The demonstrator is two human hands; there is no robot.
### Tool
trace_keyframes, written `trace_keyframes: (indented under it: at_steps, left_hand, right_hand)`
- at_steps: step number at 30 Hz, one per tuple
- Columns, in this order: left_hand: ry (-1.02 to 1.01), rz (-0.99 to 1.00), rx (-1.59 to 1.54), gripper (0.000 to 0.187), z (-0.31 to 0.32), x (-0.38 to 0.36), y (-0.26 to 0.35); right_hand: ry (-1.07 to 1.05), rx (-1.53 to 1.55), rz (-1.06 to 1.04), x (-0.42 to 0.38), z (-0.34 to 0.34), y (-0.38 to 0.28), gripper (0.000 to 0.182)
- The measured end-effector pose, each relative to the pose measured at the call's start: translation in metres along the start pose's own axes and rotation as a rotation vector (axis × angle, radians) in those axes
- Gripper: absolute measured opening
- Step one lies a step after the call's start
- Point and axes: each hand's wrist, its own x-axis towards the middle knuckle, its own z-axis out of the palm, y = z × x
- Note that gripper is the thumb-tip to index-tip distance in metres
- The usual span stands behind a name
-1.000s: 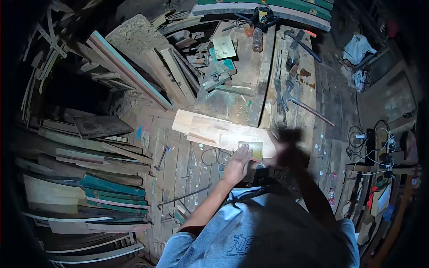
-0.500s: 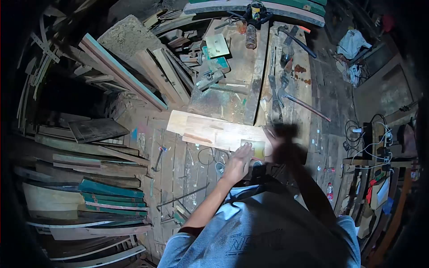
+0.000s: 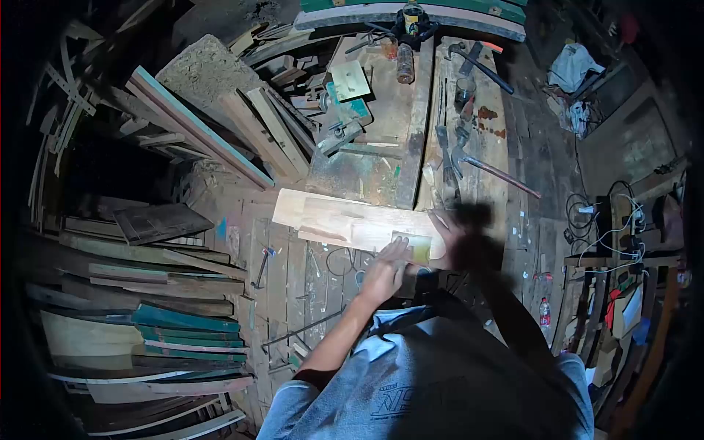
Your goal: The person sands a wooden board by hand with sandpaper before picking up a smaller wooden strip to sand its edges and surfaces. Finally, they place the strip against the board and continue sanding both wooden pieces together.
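Observation:
A long pale wooden board point(image 3: 345, 218) lies across the near end of the workbench, in front of my body. On its right part is a small yellowish-green square piece point(image 3: 421, 248). My left hand point(image 3: 387, 270) grips the near left side of this piece, fingers close together over its edge. At the board's right end, my right hand point(image 3: 449, 232) has its fingers stretched and apart over the wood. Dark shadow covers much of that hand and its wrist.
Beyond the board, the bench holds a claw hammer point(image 3: 480, 67), another hammer point(image 3: 502, 174), a drinking glass point(image 3: 465, 91) and a jar point(image 3: 405, 63). A hand plane point(image 3: 340, 137) sits farther left. Stacked planks point(image 3: 183, 323) fill the left side; cables point(image 3: 623, 220) hang right.
My right hand, blurred before, shows more clearly at the board's end. My left hand and the square piece have shifted slightly left in view.

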Motion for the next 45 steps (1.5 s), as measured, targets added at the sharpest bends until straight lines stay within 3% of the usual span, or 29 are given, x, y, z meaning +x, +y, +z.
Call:
trace_keyframes:
  at_steps: [2, 3, 5, 7, 8, 11, 14, 15, 17, 18, 19, 21, 22, 24, 27, 29, 32, 33, 35, 37, 39, 40, 42, 43, 45]
  left_hand:
    - [-0.017, -0.037, -0.012, 0.04, -0.022, -0.002, -0.024]
    - [0.118, -0.118, 0.066, 0.043, -0.04, 0.001, -0.043]
    - [0.285, -0.374, 0.013, 0.042, -0.082, 0.003, -0.111]
    - [0.358, -0.393, 0.208, 0.038, -0.119, 0.009, -0.141]
    - [0.326, -0.481, 0.122, 0.038, -0.113, 0.006, -0.135]
    - [0.333, -0.17, 0.181, 0.04, -0.039, 0.002, -0.095]
    - [0.016, -0.087, -0.047, 0.042, 0.001, -0.012, 0.005]
    - [0.019, 0.015, 0.014, 0.041, 0.0, -0.017, 0.007]
    - [-0.031, -0.073, -0.019, 0.041, -0.023, -0.015, -0.023]
    - [0.107, -0.076, 0.053, 0.042, -0.041, -0.013, -0.052]
    - [0.248, -0.241, 0.095, 0.039, -0.057, -0.013, -0.078]
    - [0.32, -0.414, 0.14, 0.036, -0.113, -0.004, -0.123]
    - [0.387, -0.404, 0.318, 0.032, -0.118, -0.007, -0.153]
    - [0.373, -0.454, 0.117, 0.031, -0.109, 0.002, -0.132]
    - [0.294, -0.042, 0.133, 0.039, -0.035, 0.001, -0.057]
    - [0.005, -0.025, -0.045, 0.039, 0.001, -0.012, 0.002]
    - [-0.053, -0.065, 0.005, 0.041, -0.04, -0.004, 0.007]
    - [0.138, -0.07, 0.043, 0.04, -0.039, -0.009, -0.043]
    - [0.261, -0.388, 0.115, 0.039, -0.089, -0.002, -0.093]
    - [0.393, -0.409, 0.331, 0.039, -0.121, -0.012, -0.161]
    - [0.35, -0.539, 0.144, 0.04, -0.128, 0.003, -0.119]
    - [0.377, -0.381, 0.199, 0.041, -0.093, -0.001, -0.125]
    - [0.262, -0.203, 0.197, 0.046, -0.027, -0.011, -0.081]
    - [0.128, -0.178, 0.139, 0.05, -0.013, -0.009, -0.031]
    - [0.007, 0.027, 0.148, 0.046, 0.016, -0.016, 0.007]
  right_hand:
    - [-0.07, -0.004, 0.039, 0.0, 0.003, 0.004, 0.126]
    - [-0.108, -0.005, 0.054, -0.002, 0.005, 0.004, 0.127]
    - [-0.024, -0.049, -0.025, -0.003, 0.01, 0.009, 0.13]
    - [0.026, -0.069, -0.067, -0.005, 0.016, 0.016, 0.132]
    - [0.031, -0.061, -0.074, -0.005, 0.021, 0.019, 0.133]
    - [0.044, -0.028, -0.081, -0.008, 0.03, 0.026, 0.135]
    - [0.042, 0.02, -0.082, -0.009, 0.03, 0.026, 0.135]
    - [0.044, 0.031, -0.087, -0.009, 0.03, 0.027, 0.135]
    - [0.052, 0.065, -0.09, -0.009, 0.033, 0.03, 0.135]
    - [0.054, 0.088, -0.1, -0.009, 0.035, 0.031, 0.135]
    - [0.064, 0.105, -0.105, -0.008, 0.037, 0.033, 0.135]
    - [0.075, 0.113, -0.119, -0.005, 0.038, 0.032, 0.135]
    - [0.064, 0.094, -0.108, -0.005, 0.036, 0.031, 0.135]
    - [0.04, 0.058, -0.084, -0.006, 0.035, 0.03, 0.135]
    - [0.082, 0.097, -0.113, -0.004, 0.036, 0.03, 0.135]
    - [0.075, 0.084, -0.105, -0.005, 0.033, 0.03, 0.134]
    - [0.032, 0.035, -0.075, -0.006, 0.022, 0.019, 0.132]
    - [0.007, 0.029, -0.055, -0.006, 0.021, 0.019, 0.131]
    - [0.002, 0.026, -0.05, -0.005, 0.019, 0.016, 0.13]
    - [0.032, 0.016, -0.072, -0.005, 0.019, 0.016, 0.129]
    - [0.054, -0.028, -0.093, -0.003, 0.016, 0.016, 0.129]
    - [0.052, -0.059, -0.096, -0.001, 0.012, 0.014, 0.13]
    - [0.052, -0.058, -0.097, 0.0, 0.013, 0.014, 0.131]
    - [0.053, -0.027, -0.093, -0.003, 0.019, 0.016, 0.131]
    - [0.002, 0.059, -0.026, -0.005, 0.03, 0.023, 0.132]
